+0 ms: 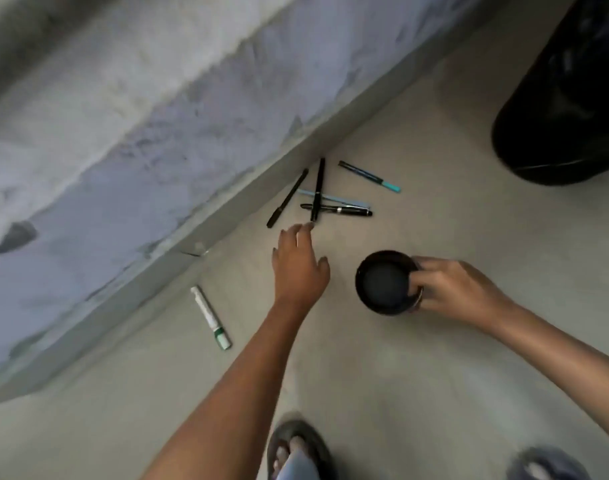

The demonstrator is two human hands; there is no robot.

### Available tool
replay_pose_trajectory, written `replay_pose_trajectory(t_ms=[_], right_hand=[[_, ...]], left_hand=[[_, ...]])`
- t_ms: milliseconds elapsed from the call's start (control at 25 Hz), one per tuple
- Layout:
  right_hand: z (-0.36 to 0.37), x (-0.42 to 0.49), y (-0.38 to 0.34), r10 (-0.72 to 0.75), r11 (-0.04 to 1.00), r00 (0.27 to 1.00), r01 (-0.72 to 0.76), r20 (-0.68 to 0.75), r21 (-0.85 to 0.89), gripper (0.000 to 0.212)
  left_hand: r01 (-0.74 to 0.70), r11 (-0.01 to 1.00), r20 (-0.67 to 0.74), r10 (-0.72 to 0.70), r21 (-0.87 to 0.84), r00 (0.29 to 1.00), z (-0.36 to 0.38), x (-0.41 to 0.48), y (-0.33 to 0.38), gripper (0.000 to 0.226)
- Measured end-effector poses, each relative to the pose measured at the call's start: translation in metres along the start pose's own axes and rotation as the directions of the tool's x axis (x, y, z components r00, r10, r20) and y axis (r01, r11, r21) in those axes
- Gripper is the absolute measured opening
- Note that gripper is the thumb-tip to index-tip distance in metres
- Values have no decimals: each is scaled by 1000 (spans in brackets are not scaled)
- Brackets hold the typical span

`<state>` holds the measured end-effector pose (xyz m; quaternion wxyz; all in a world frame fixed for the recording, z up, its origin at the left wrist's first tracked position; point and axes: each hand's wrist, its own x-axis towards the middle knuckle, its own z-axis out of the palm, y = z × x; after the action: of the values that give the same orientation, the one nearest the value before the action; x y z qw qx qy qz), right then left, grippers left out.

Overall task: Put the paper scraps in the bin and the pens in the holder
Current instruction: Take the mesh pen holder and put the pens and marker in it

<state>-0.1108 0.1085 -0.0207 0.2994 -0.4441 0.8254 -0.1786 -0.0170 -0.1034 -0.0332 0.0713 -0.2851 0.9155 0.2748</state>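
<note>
The left hand, fingers spread and empty, reaches toward the crossed heap of slim black and pale-blue pens on the floor; the right hand is clamped on the round black plastic holder, which looks empty. Because the pens overlap, lifting one may roll the others toward the wall. The white marker with a green cap lies apart and could be overlooked. The smooth grey concrete floor meets a patchy bluish wall; a black bin stands well apart.
</note>
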Motion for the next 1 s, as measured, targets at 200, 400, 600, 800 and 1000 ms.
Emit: replay_pose_trajectory(t_ms=[200, 400, 600, 800, 1000], right_hand=[[19, 51, 26, -288, 954, 954, 294, 87, -60, 41], [-20, 113, 34, -2, 945, 917, 132, -399, 299, 19], [11, 171, 24, 67, 963, 994, -87, -87, -256, 31], [23, 183, 21, 6, 899, 996, -44, -89, -435, 26], [1, 153, 30, -92, 859, 995, 91, 23, -504, 23]], left_hand=[[-201, 971, -163, 221, 128, 962, 36, 74, -32, 61], [-200, 972, 40, 197, 121, 980, 38, 96, -52, 44], [-91, 982, -81, 106, 164, 991, 10, 102, -39, 16], [30, 995, 13, -31, 99, 999, 19, 115, -18, 55], [42, 976, 16, -47, 213, 999, 40, 119, 6, 25]])
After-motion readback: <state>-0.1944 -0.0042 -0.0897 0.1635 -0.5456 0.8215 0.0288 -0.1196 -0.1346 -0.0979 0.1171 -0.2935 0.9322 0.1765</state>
